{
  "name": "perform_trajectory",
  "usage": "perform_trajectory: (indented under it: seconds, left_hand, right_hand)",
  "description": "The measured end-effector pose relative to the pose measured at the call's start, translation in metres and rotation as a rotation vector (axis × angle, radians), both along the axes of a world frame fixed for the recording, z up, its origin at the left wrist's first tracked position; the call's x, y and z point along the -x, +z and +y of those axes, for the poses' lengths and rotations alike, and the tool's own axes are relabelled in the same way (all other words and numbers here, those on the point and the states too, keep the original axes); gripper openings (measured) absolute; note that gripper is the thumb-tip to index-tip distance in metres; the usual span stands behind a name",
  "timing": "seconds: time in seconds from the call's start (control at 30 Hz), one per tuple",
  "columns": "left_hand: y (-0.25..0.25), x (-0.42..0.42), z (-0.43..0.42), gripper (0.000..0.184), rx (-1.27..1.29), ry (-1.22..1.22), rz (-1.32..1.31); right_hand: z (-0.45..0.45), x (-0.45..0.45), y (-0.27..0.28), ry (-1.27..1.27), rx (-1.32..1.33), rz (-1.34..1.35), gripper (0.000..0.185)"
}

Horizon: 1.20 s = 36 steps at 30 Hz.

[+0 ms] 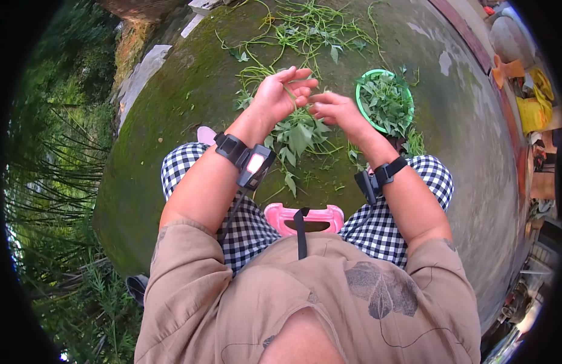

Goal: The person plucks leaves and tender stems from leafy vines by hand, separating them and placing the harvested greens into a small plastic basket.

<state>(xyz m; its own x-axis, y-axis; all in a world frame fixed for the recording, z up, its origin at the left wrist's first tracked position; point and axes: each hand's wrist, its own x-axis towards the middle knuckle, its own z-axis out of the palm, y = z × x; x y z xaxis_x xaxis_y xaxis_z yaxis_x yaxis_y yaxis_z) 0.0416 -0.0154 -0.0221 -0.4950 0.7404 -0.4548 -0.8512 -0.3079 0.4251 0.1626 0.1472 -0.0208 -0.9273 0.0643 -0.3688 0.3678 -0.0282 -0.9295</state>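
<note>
My left hand [284,93] is raised with its palm turned up and fingers curled around a thin green vine stem [290,95]. Close beside it, my right hand [337,111] has bent fingers pointing left; they are blurred, and what they hold, if anything, does not show. Below both hands lies a pile of leafy green vines [298,136] on the ground. To the right of my right hand stands a basket with a bright green rim [358,98], filled with picked green leaves [385,100].
More long vines [311,27] spread over the mossy concrete [190,91] ahead. A pink plastic stool [304,217] shows between my knees. Dense plants [56,182] border the left side. A yellow bag [534,106] and clutter line the right edge.
</note>
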Motion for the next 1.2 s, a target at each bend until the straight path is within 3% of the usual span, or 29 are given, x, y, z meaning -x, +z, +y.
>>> perform_trajectory:
  seconds: [0.1,0.23,0.37,0.5,0.6,0.63,0.67,0.73,0.9,0.97,1.07,1.2]
  left_hand:
    - [-0.005,0.002,0.005,0.034,0.039,0.060,-0.016]
    - [0.005,0.002,0.006,0.034,0.221,0.215,0.039]
    - [0.003,0.023,-0.010,0.032,0.287,0.347,0.196]
    - [0.027,0.028,-0.024,0.020,0.679,0.397,0.624]
    - [0.026,0.018,-0.018,0.016,0.734,0.042,1.265]
    - [0.017,0.009,-0.011,0.016,0.803,-0.080,1.275]
    - [0.007,0.001,-0.008,0.019,0.845,-0.171,1.500]
    - [0.001,-0.021,-0.003,0.020,0.799,-0.301,1.697]
    - [0.000,-0.036,0.005,0.020,0.828,-0.597,1.560]
    - [0.009,-0.040,0.006,0.020,0.899,-0.645,1.524]
    - [-0.001,-0.047,0.005,0.021,0.889,-0.594,1.619]
    - [0.002,-0.052,0.010,0.026,0.881,-0.576,1.535]
  right_hand:
    - [-0.017,-0.001,-0.016,0.065,0.150,-0.070,0.025]
    - [-0.007,0.004,-0.023,0.068,-0.336,0.226,0.021]
    - [0.011,0.006,-0.018,0.107,-0.457,0.242,0.022]
    - [0.026,-0.001,-0.006,0.214,-0.857,0.133,0.021]
    - [0.029,-0.004,-0.004,0.245,-0.903,0.139,0.021]
    - [0.029,-0.005,0.000,0.251,-0.911,0.138,0.021]
    - [0.027,-0.005,0.004,0.260,-0.917,0.135,0.021]
    - [0.023,-0.007,0.006,0.271,-0.930,0.145,0.020]
    - [0.023,-0.005,0.006,0.251,-0.997,0.197,0.018]
    - [0.019,-0.010,0.004,0.249,-1.312,0.431,0.012]
    - [0.006,-0.014,0.011,0.295,-1.433,0.666,0.007]
    - [0.000,-0.014,0.006,0.306,-1.401,0.613,0.005]
